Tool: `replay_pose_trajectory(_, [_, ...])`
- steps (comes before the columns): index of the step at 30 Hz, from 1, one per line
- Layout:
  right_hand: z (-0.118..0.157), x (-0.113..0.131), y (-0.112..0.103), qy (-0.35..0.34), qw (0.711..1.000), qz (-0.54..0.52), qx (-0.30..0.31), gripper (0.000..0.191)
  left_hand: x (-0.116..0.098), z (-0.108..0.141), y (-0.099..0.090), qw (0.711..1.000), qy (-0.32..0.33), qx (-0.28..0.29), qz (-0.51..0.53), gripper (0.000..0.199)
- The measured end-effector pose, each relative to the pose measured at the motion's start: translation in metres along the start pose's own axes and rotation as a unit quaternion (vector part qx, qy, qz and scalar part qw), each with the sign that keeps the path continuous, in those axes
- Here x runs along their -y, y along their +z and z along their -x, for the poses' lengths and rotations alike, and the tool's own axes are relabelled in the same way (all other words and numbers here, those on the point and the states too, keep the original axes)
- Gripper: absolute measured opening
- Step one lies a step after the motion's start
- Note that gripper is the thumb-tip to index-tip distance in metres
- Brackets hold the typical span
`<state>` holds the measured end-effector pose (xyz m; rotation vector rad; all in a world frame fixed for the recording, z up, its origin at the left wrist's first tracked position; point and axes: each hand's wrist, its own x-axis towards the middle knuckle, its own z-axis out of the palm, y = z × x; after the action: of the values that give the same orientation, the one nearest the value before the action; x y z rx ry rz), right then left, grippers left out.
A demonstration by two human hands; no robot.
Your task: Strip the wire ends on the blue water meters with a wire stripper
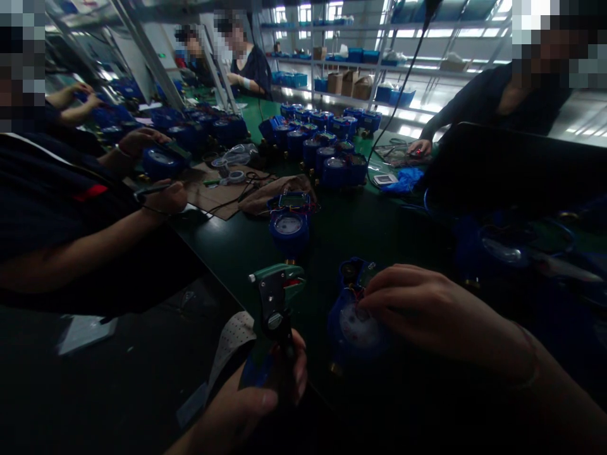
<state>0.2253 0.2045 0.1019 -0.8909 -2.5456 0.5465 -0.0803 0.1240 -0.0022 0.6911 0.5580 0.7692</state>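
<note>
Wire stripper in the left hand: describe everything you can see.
The wire stripper has a green head, red inside its jaws, and a black, metal-looking body with a slotted screw. It stands nearly upright, jaws rightward, gripped by the left hand, which partly hides its lower end, left of the nearest blue meter.

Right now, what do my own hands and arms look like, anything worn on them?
Your left hand and right hand are both ungloved. No sleeve shows on the visible part of either forearm. A thin band seems to circle your right wrist, though it's too dark to tell its colour or material.
</note>
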Motion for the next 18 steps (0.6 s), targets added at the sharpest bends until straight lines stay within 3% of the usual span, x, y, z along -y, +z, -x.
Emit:
replay_pose_trajectory(4, [0.000,-0.003,-0.001,-0.001,1.000,-0.003,0.011,0.026,0.000,-0.002,0.000,1.000,0.007,0.007,0.004,0.060])
replay_pose_trajectory(8, [-0.002,-0.006,-0.003,0.021,0.997,-0.079,0.002,0.015,0.001,-0.003,0.001,1.000,0.021,0.007,0.009,0.058])
replay_pose_trajectory(15, [-0.007,-0.013,0.011,0.109,0.969,-0.211,-0.063,0.019,-0.008,-0.008,0.008,1.000,0.007,-0.007,-0.017,0.059])
replay_pose_trajectory(18, [-0.007,-0.017,0.020,0.129,0.958,-0.239,-0.090,0.020,-0.019,-0.012,0.017,0.998,0.002,-0.044,-0.054,0.043])
